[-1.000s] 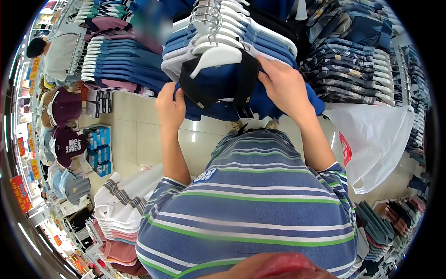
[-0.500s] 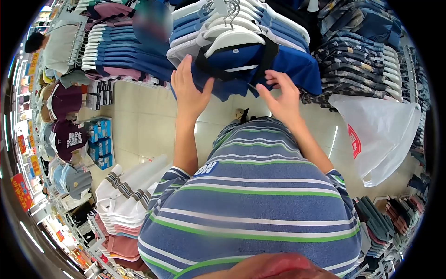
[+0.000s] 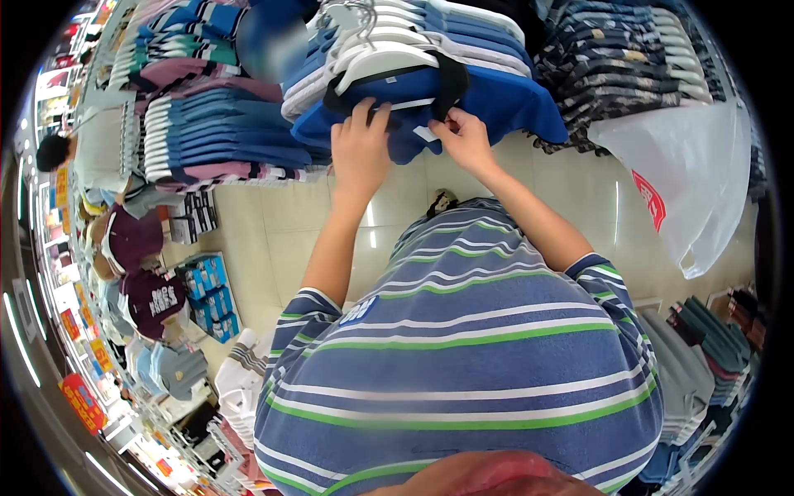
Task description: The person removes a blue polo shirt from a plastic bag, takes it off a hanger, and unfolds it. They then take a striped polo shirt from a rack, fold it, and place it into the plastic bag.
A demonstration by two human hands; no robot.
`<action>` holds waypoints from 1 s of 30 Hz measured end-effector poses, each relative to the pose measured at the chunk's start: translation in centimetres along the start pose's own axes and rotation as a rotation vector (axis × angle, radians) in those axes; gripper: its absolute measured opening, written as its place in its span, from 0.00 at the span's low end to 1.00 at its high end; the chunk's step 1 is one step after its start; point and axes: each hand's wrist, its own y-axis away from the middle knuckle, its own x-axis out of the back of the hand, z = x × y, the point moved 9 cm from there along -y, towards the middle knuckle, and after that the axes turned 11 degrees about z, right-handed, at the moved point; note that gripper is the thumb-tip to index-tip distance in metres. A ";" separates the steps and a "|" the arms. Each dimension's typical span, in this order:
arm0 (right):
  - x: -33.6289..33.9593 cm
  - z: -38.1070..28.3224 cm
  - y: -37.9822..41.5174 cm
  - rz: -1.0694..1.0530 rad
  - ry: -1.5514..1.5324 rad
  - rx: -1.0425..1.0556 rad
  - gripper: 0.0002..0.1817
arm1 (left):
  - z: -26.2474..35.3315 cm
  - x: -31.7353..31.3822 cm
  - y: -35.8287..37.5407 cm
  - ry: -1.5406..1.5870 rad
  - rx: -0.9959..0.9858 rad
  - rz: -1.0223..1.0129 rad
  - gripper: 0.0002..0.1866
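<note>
A blue shirt (image 3: pixel 513 103) with a black collar hangs on a white hanger (image 3: pixel 385 58) at the front of a rack. My left hand (image 3: pixel 361 149) lies on the shirt front below the collar, its fingers bent over the fabric; the fingertips are partly lost against the dark cloth. My right hand (image 3: pixel 463 139) pinches the shirt's front opening near the collar, beside a small white tag (image 3: pixel 426 133). Which edge of the cloth lies between its fingertips is too small to tell.
Blue shirts (image 3: pixel 215 132) on hangers are at the left, patterned dark shirts (image 3: pixel 616 62) at the right. A white plastic bag (image 3: pixel 686 165) hangs at the right. Blue boxes (image 3: pixel 211 293) stand on the tiled floor (image 3: pixel 281 223). A person's dark-haired head (image 3: pixel 54 153) shows far left.
Both hands have closed in on the shirt front, the right now pinching near the placket. The white tag has come into sight. The view has shifted, and the shirt spreads wider to the left.
</note>
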 end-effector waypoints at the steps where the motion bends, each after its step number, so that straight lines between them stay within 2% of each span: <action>1: 0.5 0.2 0.3 0.016 0.002 -0.007 0.15 | -0.4 -0.6 -0.2 -0.048 -0.035 -0.038 0.19; 2: 0.5 0.4 0.8 -0.012 -0.007 -0.035 0.15 | -0.4 -0.6 -0.6 -0.028 -0.069 -0.013 0.15; 3: 0.4 0.5 1.2 -0.041 -0.020 -0.063 0.14 | -0.5 -0.7 -0.8 -0.020 -0.081 -0.021 0.15; 5: 0.9 0.4 2.1 -0.002 -0.059 -0.067 0.14 | -0.4 -1.3 -1.2 0.012 -0.085 -0.103 0.09; 6: 1.3 0.3 2.5 0.024 -0.095 -0.061 0.15 | 0.0 -1.2 -1.4 0.021 -0.095 -0.112 0.09; 8: 1.2 -0.2 3.2 0.016 -0.193 -0.081 0.14 | 0.3 -1.1 -1.7 0.181 0.049 -0.153 0.04; 9: 1.1 -0.7 3.4 -0.005 -0.293 -0.089 0.15 | 0.9 -0.9 -1.9 0.189 0.043 -0.161 0.04; 13: 0.7 -1.0 3.7 -0.141 -0.189 -0.183 0.10 | 2.2 -0.5 -2.3 0.361 0.046 -0.135 0.04; 15: 0.1 -1.3 3.5 -0.176 -0.378 -0.188 0.06 | 2.7 -0.3 -2.3 0.402 0.025 -0.118 0.04; 17: -0.2 -1.9 3.7 -0.208 -0.449 -0.223 0.05 | 2.2 -1.3 -1.8 0.521 0.197 -0.212 0.04; 21: -0.5 -3.3 3.8 -0.212 -0.642 -0.304 0.09 | 2.7 -0.8 -2.1 0.554 0.227 -0.186 0.05; 24: -0.4 -3.1 3.5 -0.254 -0.656 -0.402 0.08 | 2.4 -1.0 -2.0 0.557 0.332 -0.212 0.05; 30: 0.7 -2.4 2.4 -0.238 -0.556 -0.340 0.05 | 2.6 -1.5 -1.5 0.544 0.341 -0.212 0.05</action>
